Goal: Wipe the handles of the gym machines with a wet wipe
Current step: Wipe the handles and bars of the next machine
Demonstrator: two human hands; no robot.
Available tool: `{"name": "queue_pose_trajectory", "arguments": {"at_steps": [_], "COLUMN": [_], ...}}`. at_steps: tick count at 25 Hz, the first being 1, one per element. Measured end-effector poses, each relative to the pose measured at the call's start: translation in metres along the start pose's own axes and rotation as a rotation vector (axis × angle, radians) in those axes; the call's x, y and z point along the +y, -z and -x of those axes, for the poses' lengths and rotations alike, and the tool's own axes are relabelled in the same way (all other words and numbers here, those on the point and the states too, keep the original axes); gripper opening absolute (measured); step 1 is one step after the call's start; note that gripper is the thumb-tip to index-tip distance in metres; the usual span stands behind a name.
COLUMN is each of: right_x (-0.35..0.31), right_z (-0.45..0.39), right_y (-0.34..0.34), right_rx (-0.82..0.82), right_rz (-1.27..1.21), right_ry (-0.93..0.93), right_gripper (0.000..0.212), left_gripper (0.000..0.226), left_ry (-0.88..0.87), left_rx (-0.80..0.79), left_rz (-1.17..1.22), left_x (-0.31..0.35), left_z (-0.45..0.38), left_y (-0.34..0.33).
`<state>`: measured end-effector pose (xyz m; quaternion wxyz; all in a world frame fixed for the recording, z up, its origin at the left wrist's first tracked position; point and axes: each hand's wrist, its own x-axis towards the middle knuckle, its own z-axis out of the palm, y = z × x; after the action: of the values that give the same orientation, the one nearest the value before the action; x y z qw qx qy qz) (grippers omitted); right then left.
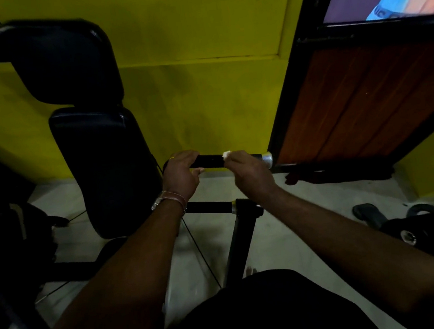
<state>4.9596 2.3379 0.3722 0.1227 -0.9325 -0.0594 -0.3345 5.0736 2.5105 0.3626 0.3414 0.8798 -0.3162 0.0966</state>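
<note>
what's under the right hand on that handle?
A white wet wipe shows at the right hand's fingers, pressed on the black handle. Most of the wipe and that stretch of handle are covered by the hand.

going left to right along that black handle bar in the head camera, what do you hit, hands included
left hand gripping the bar → bare black handle → white wet wipe → right hand holding the wipe → silver end cap

handle (210, 161): we see a black foam grip with a silver end cap, lying level just in front of the yellow wall (203, 98) | wet wipe (226, 154): small white wad, pressed on top of handle, below the same wall
</note>
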Motion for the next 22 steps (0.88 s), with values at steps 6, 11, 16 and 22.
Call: {"name": "queue_pose_trajectory", "arguments": {"at_steps": [6, 11, 16, 22], "right_x": [-0.019, -0.001, -0.008, 0.032], "right_z": [-0.027, -0.013, -0.022, -0.066], "right_y": [-0.018, -0.004, -0.014, 0.012], "right_rx": [-0.189, -0.214, -0.143, -0.297], "right_rz": [0.056, 0.186, 0.065, -0.545], "right_ry": [0.293, 0.37, 0.34, -0.873], "right_gripper": [0.009, 0.013, 0.012, 0.006], "left_gripper": [0.042, 0.045, 0.044, 0.044], "left_ry": [-0.018, 0.027, -0.012, 0.035], "left_rx": [-0.005, -0.007, -0.009, -0.005], "left_rz": [-0.031, -0.046, -0.047, -0.014], "left_x": [0.005, 0.005, 0.001, -0.002], "left_z": [0.002, 0.001, 0.001, 0.002], "left_y": [0.003, -0.002, -0.002, -0.006]}}
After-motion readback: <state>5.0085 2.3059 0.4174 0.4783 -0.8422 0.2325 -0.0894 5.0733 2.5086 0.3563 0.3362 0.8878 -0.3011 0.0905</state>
